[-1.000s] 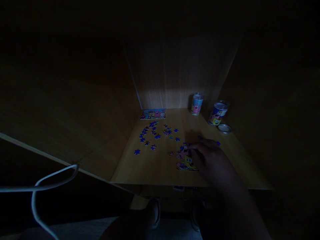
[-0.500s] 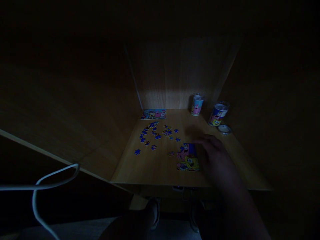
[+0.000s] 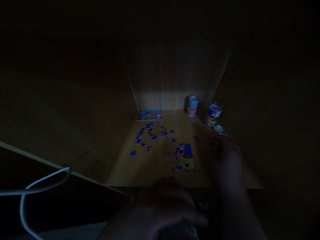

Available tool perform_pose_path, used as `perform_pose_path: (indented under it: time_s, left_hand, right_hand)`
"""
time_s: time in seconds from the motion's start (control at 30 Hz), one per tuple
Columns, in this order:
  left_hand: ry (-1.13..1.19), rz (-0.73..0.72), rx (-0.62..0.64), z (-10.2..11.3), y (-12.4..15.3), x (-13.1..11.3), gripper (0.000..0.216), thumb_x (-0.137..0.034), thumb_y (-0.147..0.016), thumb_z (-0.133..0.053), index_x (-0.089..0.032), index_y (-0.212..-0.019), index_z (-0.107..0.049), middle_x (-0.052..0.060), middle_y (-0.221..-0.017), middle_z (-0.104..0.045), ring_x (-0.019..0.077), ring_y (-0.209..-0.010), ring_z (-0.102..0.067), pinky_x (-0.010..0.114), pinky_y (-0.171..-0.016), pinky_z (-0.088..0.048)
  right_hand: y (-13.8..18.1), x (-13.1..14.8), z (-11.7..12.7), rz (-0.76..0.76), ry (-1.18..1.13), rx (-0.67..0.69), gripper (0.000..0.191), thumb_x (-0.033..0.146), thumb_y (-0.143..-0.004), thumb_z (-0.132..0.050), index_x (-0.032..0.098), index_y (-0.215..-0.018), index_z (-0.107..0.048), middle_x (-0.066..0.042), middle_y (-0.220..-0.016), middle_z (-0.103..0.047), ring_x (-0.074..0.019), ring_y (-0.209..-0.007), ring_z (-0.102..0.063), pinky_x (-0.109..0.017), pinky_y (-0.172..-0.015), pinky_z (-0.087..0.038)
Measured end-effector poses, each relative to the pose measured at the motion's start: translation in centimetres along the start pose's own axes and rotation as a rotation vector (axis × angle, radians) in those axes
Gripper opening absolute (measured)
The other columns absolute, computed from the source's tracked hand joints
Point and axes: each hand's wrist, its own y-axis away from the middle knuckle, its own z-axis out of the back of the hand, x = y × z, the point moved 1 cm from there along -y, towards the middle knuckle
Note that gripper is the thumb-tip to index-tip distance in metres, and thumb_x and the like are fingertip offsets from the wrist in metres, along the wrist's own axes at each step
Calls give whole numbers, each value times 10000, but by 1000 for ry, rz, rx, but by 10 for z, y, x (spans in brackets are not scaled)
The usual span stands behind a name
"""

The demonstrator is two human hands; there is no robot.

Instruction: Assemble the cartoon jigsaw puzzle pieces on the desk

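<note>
The partly joined jigsaw puzzle [image 3: 186, 160], with a yellow and a pink cartoon figure on blue, lies near the front of the wooden tabletop [image 3: 150, 171]. Over the right side is my right hand [image 3: 228, 158], dark and blurred. Its fingertips are close to a blue puzzle piece [image 3: 212, 144]; whether they grip anything is unclear. My left hand [image 3: 172, 201] hangs in front of the table edge, its thumb apart from its fingers, with nothing seen in it. Loose puzzle pieces [image 3: 153, 137] are scattered left of the joined part, and a few blue pieces [image 3: 195, 138] lie above it.
A cartoon picture card [image 3: 150, 115] lies at the back left. Two clear-topped printed cans [image 3: 192, 106] [image 3: 213, 115] stand at the back right, beside a round lid [image 3: 219, 129]. Wooden panels [image 3: 175, 76] enclose the table. A white cable [image 3: 47, 180] loops at lower left.
My right hand has moved right, away from the joined puzzle, uncovering blue pieces. My left hand has come into view at the bottom. The whole view has shifted slightly.
</note>
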Motion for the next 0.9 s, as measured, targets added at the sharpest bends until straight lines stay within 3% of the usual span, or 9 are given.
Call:
perform_pose_path:
  time_s: [0.03,0.1,0.17,0.33,0.5,0.6,0.77,0.9]
  left_hand:
    - [-44,100,-118,5,-12,9,359,-331,-1176,-571,-365,-1512,-692,101,-1377,-772,309,-1286,-732,561,-1076,-667]
    - [-295,302,-382,11,-30,32,311,-335,-1175,-583,-283,-1439,-739,112,-1435,-768,330,-1366,-688,610,-1193,-587]
    - [-481,388,-478,12,-40,55,402,-364,-1172,-604,-228,-1545,-668,146,-1577,-704,367,-1500,-607,666,-1295,-479]
    - [-669,422,-468,8,-50,84,692,-499,-1188,-528,-194,-1789,-374,173,-1839,-426,432,-1728,-329,747,-1396,-262]
    - [-722,437,-394,13,-66,91,700,-506,-1180,-536,-188,-1788,-393,166,-1877,-336,439,-1758,-251,763,-1405,-197]
    - [-716,461,-373,15,-70,94,679,-523,-1182,-531,-179,-1761,-446,161,-1864,-367,440,-1750,-275,768,-1401,-204]
    - [-709,470,-399,14,-69,90,630,-549,-1188,-518,-163,-1685,-549,170,-1734,-581,433,-1662,-449,741,-1398,-250]
    - [-732,483,-421,13,-69,88,658,-587,-1168,-556,-175,-1681,-558,175,-1728,-580,426,-1647,-467,721,-1403,-258]
  right_hand:
    - [0,1,-1,27,1,12,563,56,-827,-526,236,-1324,-720,-168,-1348,-752,-385,-1260,-688,-587,-1077,-572]
    - [-1,4,-3,85,-7,55,538,47,-824,-534,244,-1286,-728,-153,-1338,-755,-378,-1284,-680,-586,-1106,-563]
    - [-1,8,-5,139,-15,100,501,46,-837,-547,248,-1254,-739,-147,-1344,-750,-372,-1305,-672,-591,-1137,-558]
    - [-1,17,-12,228,9,148,368,104,-948,-580,252,-1234,-758,-157,-1381,-745,-371,-1336,-662,-604,-1171,-559]
    - [-1,21,-16,268,30,184,246,193,-1051,-583,224,-1200,-777,-178,-1370,-761,-378,-1323,-672,-625,-1180,-551]
    - [-1,20,-18,265,23,197,224,237,-1092,-576,237,-1189,-778,-169,-1351,-773,-377,-1326,-674,-623,-1166,-559]
    - [0,16,-21,280,35,218,210,235,-1096,-585,237,-1193,-772,-157,-1364,-768,-374,-1329,-673,-621,-1165,-554]
    - [1,14,-24,287,48,221,209,236,-1093,-585,234,-1200,-764,-160,-1359,-758,-370,-1322,-667,-610,-1155,-561]
